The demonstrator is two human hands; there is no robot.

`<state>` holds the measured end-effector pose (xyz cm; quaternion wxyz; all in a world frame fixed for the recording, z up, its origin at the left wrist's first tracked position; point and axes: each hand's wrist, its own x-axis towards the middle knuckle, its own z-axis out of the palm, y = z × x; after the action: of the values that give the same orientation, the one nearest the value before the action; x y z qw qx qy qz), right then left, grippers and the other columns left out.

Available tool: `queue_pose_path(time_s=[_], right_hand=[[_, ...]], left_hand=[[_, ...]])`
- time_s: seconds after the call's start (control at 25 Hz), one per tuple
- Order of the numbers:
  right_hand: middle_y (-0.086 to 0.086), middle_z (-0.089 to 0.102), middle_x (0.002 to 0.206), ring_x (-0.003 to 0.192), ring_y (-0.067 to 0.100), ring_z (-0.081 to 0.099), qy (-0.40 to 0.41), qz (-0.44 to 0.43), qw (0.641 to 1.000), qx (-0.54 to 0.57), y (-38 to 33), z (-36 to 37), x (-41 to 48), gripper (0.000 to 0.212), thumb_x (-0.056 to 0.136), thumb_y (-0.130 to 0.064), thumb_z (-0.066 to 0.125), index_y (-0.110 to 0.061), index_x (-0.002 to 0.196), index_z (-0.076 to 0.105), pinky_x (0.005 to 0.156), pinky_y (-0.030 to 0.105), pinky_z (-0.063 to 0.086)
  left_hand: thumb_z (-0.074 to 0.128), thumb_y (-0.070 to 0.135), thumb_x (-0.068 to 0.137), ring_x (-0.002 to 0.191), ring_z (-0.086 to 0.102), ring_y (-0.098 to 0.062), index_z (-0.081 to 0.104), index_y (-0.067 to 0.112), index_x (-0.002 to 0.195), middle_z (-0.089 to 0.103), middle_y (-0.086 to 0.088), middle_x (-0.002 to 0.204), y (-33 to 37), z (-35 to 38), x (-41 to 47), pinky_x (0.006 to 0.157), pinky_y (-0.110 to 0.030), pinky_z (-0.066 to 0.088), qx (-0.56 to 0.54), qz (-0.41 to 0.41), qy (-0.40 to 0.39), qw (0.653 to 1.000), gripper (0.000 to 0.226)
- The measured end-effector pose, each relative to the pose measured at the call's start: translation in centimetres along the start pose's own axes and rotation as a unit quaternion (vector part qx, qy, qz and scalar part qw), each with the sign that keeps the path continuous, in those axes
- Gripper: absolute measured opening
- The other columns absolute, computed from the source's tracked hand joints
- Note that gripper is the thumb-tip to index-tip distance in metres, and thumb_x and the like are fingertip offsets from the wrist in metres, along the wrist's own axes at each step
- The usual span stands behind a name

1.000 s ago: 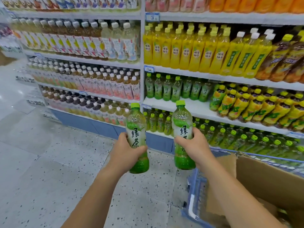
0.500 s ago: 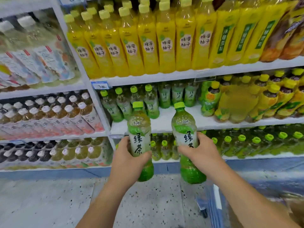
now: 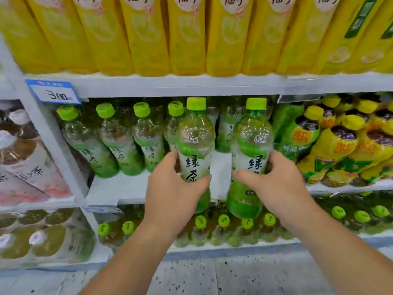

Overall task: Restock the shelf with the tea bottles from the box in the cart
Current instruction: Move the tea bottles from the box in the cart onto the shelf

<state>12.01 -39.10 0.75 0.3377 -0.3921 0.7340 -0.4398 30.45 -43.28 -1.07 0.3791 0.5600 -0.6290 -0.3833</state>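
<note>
I've stepped closer; my left hand and right hand each clasp an upright green tea bottle, seemingly off the shelf at twelve o'clock.

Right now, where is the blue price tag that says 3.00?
In the head view the blue price tag sits upper left, clipped to the shelf edge under the yellow bottles, just above the leftmost green tea bottle on the shelf.

Two upright green-capped tea bottles

Clear glossy plastic tea bottles (matt caps), smooth shelf
</note>
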Motion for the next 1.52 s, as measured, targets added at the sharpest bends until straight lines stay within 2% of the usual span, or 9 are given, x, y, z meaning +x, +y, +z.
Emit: queue_pose_path(time_s=[0.2, 0.32, 0.44, 0.8, 0.96, 1.04, 1.24, 1.44, 1.52], right_hand=[[-0.016, 0.074, 0.083, 0.070, 0.000, 0.069, 0.033, -0.038, 0.999, 0.009, 1.9, 1.3, 4.2, 0.030, 0.072, -0.024, 0.087, -0.029, 0.095, 0.068, 0.070, 0.034, 0.062], [-0.016, 0.075, 0.090, 0.081, 0.001, 0.070, 0.034, -0.068, 0.997, 0.010, 3.0, 1.8, 5.7, 0.035, 0.073, -0.025, 0.087, -0.031, 0.102, 0.068, 0.077, 0.034, 0.061], [-0.014, 0.075, 0.096, 0.088, 0.002, 0.071, 0.032, -0.096, 0.995, 0.026, 4.3, 2.4, 6.6, 0.038, 0.074, -0.021, 0.087, -0.028, 0.107, 0.069, 0.082, 0.031, 0.060], [-0.011, 0.074, 0.109, 0.104, 0.005, 0.069, 0.004, -0.156, 0.983, 0.094, 8.5, 3.4, 7.9, 0.046, 0.077, -0.014, 0.086, -0.030, 0.113, 0.063, 0.094, 0.035, 0.057], [-0.019, 0.071, 0.108, 0.105, -0.004, 0.065, -0.032, -0.128, 0.991, 0.032, 10.3, 3.2, 7.7, 0.048, 0.078, -0.020, 0.085, -0.037, 0.114, 0.059, 0.098, 0.028, 0.054], [-0.016, 0.066, 0.118, 0.112, 0.002, 0.062, -0.020, -0.125, 0.992, -0.024, 11.5, 3.4, 7.7, 0.054, 0.078, -0.026, 0.084, -0.034, 0.124, 0.058, 0.103, 0.031, 0.050], [-0.019, 0.067, 0.110, 0.102, -0.007, 0.062, 0.024, -0.155, 0.986, -0.049, 12.5, 4.3, 8.1, 0.042, 0.079, -0.031, 0.083, -0.034, 0.115, 0.061, 0.090, 0.010, 0.046], [-0.016, 0.070, 0.114, 0.105, -0.002, 0.065, 0.020, -0.151, 0.988, -0.036, 12.3, 4.9, 10.3, 0.049, 0.078, -0.033, 0.084, -0.027, 0.122, 0.065, 0.093, 0.019, 0.051], [-0.013, 0.070, 0.115, 0.104, 0.001, 0.065, 0.023, -0.151, 0.988, -0.034, 11.9, 5.3, 11.2, 0.051, 0.078, -0.033, 0.084, -0.025, 0.124, 0.065, 0.092, 0.020, 0.052]], left_hand=[[0.088, 0.030, 0.072, 0.078, 0.058, 0.012, 0.057, 0.031, 0.094, 0.064, 0.017, 0.086, -2.1, 3.0, 3.5, 0.058, -0.002, 0.041, 0.042, 0.028, 0.027, 0.998, 0.038], [0.089, 0.027, 0.072, 0.079, 0.059, 0.013, 0.055, 0.036, 0.090, 0.063, 0.019, 0.086, -3.2, 4.3, 4.5, 0.061, 0.000, 0.040, 0.039, 0.047, 0.035, 0.998, 0.040], [0.089, 0.026, 0.073, 0.090, 0.061, 0.010, 0.062, 0.032, 0.105, 0.068, 0.018, 0.097, -4.4, 5.5, 5.0, 0.073, -0.001, 0.044, 0.017, 0.069, 0.040, 0.997, 0.043], [0.084, 0.028, 0.079, 0.113, 0.061, -0.009, 0.056, 0.027, 0.128, 0.063, 0.012, 0.117, -6.5, 8.2, 5.5, 0.097, -0.035, 0.054, 0.007, 0.080, 0.065, 0.995, 0.056], [0.081, 0.026, 0.080, 0.114, 0.057, -0.010, 0.058, 0.026, 0.131, 0.058, 0.007, 0.120, -8.2, 8.6, 4.5, 0.099, -0.038, 0.053, 0.055, 0.043, 0.041, 0.997, 0.056], [0.082, 0.027, 0.082, 0.114, 0.055, -0.009, 0.061, 0.024, 0.132, 0.055, 0.006, 0.120, -9.0, 8.7, 3.9, 0.102, -0.036, 0.052, 0.050, 0.025, 0.050, 0.997, 0.054], [0.085, 0.045, 0.077, 0.096, 0.061, -0.012, 0.062, 0.027, 0.104, 0.059, 0.006, 0.103, -9.4, 9.4, 3.7, 0.081, -0.025, 0.050, 0.060, -0.030, 0.117, 0.991, 0.040], [0.074, 0.065, 0.078, 0.065, 0.051, -0.006, 0.051, 0.023, 0.075, 0.056, 0.012, 0.072, -8.0, 9.5, 5.5, 0.054, -0.022, 0.036, 0.165, -0.095, 0.095, 0.977, 0.048], [0.071, 0.069, 0.078, 0.062, 0.056, -0.015, 0.057, 0.018, 0.070, 0.059, 0.006, 0.065, -8.0, 9.7, 6.2, 0.051, -0.030, 0.038, 0.188, -0.093, 0.096, 0.973, 0.054]])
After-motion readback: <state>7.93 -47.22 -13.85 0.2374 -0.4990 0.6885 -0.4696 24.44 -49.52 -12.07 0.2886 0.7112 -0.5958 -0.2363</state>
